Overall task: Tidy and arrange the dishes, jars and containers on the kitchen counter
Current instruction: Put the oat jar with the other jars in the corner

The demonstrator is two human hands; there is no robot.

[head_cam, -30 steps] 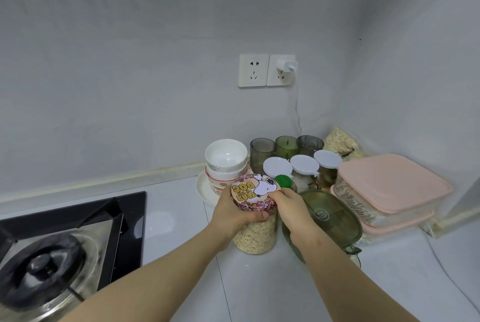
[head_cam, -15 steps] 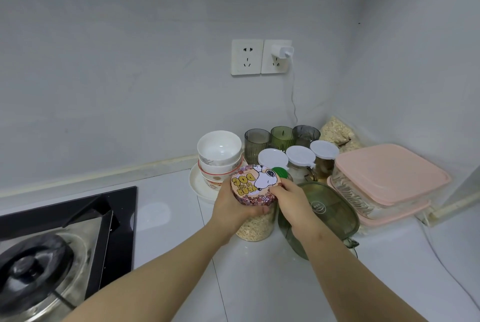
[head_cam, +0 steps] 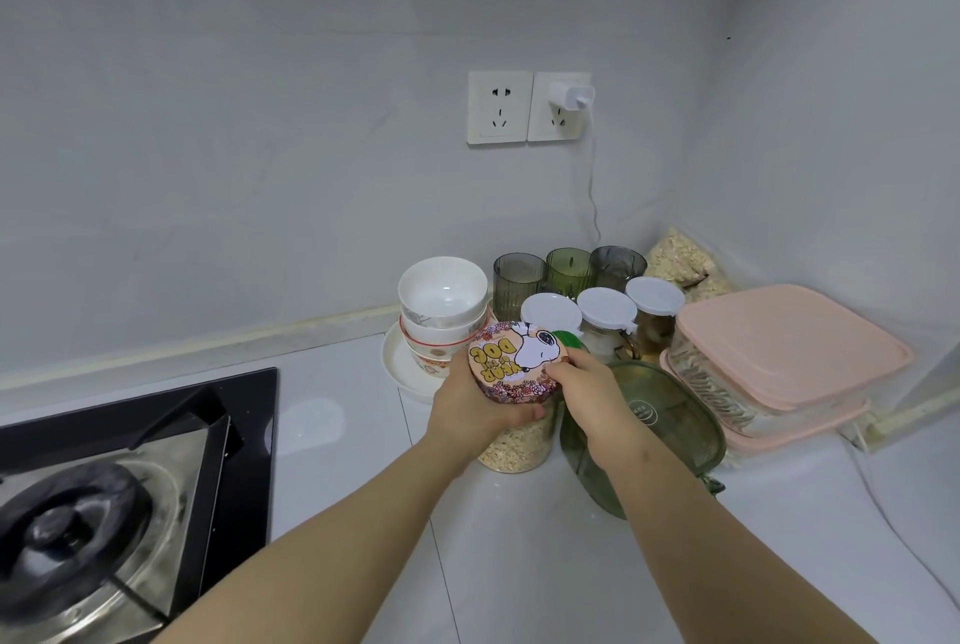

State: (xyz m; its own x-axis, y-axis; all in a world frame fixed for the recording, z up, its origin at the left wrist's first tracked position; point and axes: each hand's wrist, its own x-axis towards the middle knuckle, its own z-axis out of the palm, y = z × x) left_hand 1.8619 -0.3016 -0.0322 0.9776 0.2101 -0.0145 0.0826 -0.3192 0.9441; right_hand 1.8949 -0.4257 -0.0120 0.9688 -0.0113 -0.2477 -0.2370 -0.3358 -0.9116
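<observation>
**Clerk:** Position of the item under handling?

**Inspector:** The oat jar [head_cam: 514, 438] is on the white counter [head_cam: 337, 415], front of the corner group. It is just left of the green oval container [head_cam: 662, 417] and just right of the plate [head_cam: 397, 368] carrying the stacked bowls [head_cam: 441, 300]. Its base is at counter level. I cannot tell whether it bears on the surface.

**Clerk:** The hands?

**Inspector:** The left hand [head_cam: 470, 409] is wrapped round the jar's upper part from the left, its fingers curled just under the printed lid [head_cam: 514, 363]. The right hand [head_cam: 587, 383] comes in from the right, its fingers curled tight on the lid's right rim. The jar sits between the two hands and both are in contact with it. The lid face tilts toward the camera.

**Clerk:** Immediately behind?

**Inspector:** A green cap [head_cam: 569, 339] shows just beyond the right fingertips. What it belongs to is hidden. Three white-lidded jars [head_cam: 607, 309] stand in a row, with three tinted tumblers [head_cam: 519, 274] behind them against the wall.

**Clerk:** Remainder?

**Inspector:** Two stacked pink-lidded containers [head_cam: 789, 342] are at the right, and a bag of oats [head_cam: 680, 259] is in the corner. A gas hob [head_cam: 104, 513] is at the left, well apart from the jar. On the wall above is a double socket with a white charger [head_cam: 571, 95] plugged in.
</observation>
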